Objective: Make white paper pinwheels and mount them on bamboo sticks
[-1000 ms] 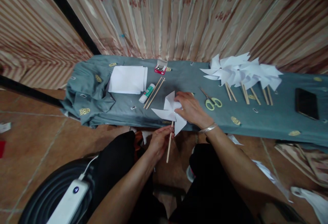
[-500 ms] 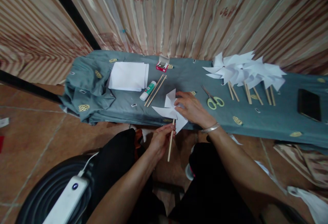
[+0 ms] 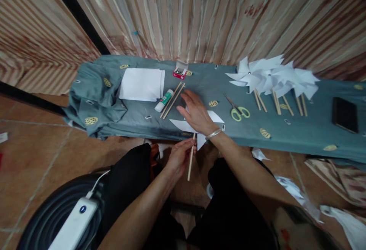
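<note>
1. Left hand (image 3: 178,157), lower centre of frame, just below the counter edge: fingers closed around the thin wooden stick (image 3: 191,158) of the white paper pinwheel (image 3: 197,125). Stick ran near vertical, its lower end hanging free below the hand.
2. Right hand (image 3: 196,113), centre of frame: grip open, palm down, fingers spread flat on top of the pinwheel, pressing it against the counter. Silver bangle (image 3: 214,134) on that wrist.
3. Pinwheel lay on the front edge of the counter covered in grey-blue patterned cloth (image 3: 200,84). White blades stuck out left, right and below the right hand; middle of the pinwheel was hidden under the hand.
4. Just left of the right hand's fingertips: two loose wooden sticks (image 3: 172,100) lying diagonally, touching a white glue stick with a green label (image 3: 164,100).
5. Upper left of the counter: flat stack of white paper sheets (image 3: 141,84). Right of it, near the back edge: small red open box (image 3: 179,71); contents too small to tell.
6. Right of the right hand, well apart: scissors with yellow-green handles (image 3: 237,110).
7. Upper right: a cluster of finished white paper pinwheels on wooden sticks (image 3: 271,78), overlapping each other.
8. Far right edge of the counter: black phone (image 3: 345,114), lying flat.
9. Lower left of frame: white power strip (image 3: 76,225) resting on a black round thing.
</note>
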The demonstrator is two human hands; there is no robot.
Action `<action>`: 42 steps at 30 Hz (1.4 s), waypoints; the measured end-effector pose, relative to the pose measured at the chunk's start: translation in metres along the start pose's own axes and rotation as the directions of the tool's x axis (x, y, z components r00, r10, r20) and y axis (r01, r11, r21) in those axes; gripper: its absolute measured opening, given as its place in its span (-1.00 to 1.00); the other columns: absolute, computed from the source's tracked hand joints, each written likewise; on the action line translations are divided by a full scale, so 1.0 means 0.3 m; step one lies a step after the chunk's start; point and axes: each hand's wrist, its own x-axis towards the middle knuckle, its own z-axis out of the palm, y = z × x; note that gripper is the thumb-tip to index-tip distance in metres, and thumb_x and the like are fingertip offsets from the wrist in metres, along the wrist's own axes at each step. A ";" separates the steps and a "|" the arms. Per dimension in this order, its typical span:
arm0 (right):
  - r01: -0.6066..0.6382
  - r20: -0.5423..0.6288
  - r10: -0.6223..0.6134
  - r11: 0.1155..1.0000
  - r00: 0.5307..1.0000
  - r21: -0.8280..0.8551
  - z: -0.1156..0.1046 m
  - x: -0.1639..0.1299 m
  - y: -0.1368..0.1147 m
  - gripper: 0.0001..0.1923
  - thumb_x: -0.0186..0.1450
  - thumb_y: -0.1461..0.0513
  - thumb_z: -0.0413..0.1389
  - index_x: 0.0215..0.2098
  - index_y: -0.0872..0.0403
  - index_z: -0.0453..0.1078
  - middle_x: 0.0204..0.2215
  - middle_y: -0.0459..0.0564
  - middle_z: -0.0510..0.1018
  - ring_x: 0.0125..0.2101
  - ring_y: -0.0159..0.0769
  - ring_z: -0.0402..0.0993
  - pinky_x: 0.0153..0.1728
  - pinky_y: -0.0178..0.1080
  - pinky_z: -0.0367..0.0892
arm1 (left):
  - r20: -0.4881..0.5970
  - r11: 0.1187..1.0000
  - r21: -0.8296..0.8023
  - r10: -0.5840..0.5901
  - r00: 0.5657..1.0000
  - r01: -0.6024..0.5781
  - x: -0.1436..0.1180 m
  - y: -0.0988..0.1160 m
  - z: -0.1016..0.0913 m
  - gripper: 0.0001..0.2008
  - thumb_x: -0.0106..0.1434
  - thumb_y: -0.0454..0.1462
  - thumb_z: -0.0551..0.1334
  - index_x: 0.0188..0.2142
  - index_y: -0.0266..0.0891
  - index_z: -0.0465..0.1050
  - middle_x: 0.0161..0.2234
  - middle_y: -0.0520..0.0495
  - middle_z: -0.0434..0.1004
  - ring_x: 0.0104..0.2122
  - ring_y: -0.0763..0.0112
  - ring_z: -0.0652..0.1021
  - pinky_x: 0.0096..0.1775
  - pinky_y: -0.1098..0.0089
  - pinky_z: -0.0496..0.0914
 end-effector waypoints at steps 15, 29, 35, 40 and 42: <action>0.070 0.111 -0.062 0.995 0.992 -0.072 0.076 0.012 0.015 -0.36 0.42 0.00 -0.09 0.30 0.27 0.11 0.34 0.30 0.09 0.37 -0.03 -0.10 0.34 0.04 -0.06 | 0.012 1.000 -0.012 -0.023 1.000 0.023 0.004 -0.004 0.001 -0.94 0.00 -0.46 0.39 -0.45 -0.40 0.58 -0.56 -0.03 0.53 -0.60 0.60 0.46 -0.48 0.59 0.35; 0.053 0.117 -0.046 0.997 0.992 -0.056 0.106 0.008 0.036 -0.28 0.40 -0.09 -0.13 0.35 0.18 0.02 0.37 0.27 0.04 0.38 0.02 -0.16 0.31 0.15 -0.02 | -0.012 0.997 -0.045 -0.057 0.998 0.057 0.008 -0.008 0.007 -0.85 -0.10 -0.44 0.45 -0.46 -0.39 0.59 -0.58 -0.01 0.54 -0.61 0.63 0.45 -0.47 0.57 0.34; 0.022 0.116 -0.010 0.995 0.993 -0.095 0.110 0.010 0.035 -0.23 0.39 -0.12 -0.15 0.35 0.25 0.00 0.37 0.32 0.01 0.39 0.04 -0.18 0.32 0.14 -0.06 | -0.020 0.995 -0.087 -0.044 0.999 0.042 0.007 -0.009 0.016 -0.78 -0.22 -0.40 0.50 -0.51 -0.38 0.58 -0.57 -0.03 0.55 -0.58 0.59 0.46 -0.42 0.51 0.34; 0.019 0.108 -0.008 0.994 0.994 -0.108 0.114 0.015 0.036 -0.16 0.36 -0.19 -0.19 0.36 0.23 -0.03 0.36 0.31 0.04 0.38 0.04 -0.17 0.31 0.16 -0.06 | 0.003 0.994 -0.105 -0.028 1.000 0.028 0.002 -0.009 0.020 -0.72 -0.31 -0.35 0.53 -0.53 -0.36 0.58 -0.56 -0.03 0.56 -0.56 0.56 0.46 -0.38 0.47 0.35; 0.019 0.113 -0.005 0.993 0.994 -0.116 0.113 0.016 0.035 -0.11 0.35 -0.21 -0.21 0.36 0.28 -0.03 0.35 0.35 0.04 0.38 0.06 -0.17 0.32 0.14 -0.07 | 0.025 0.994 -0.106 -0.025 0.999 0.028 0.003 -0.011 0.018 -0.70 -0.32 -0.33 0.54 -0.51 -0.36 0.58 -0.55 -0.03 0.56 -0.55 0.56 0.46 -0.36 0.46 0.35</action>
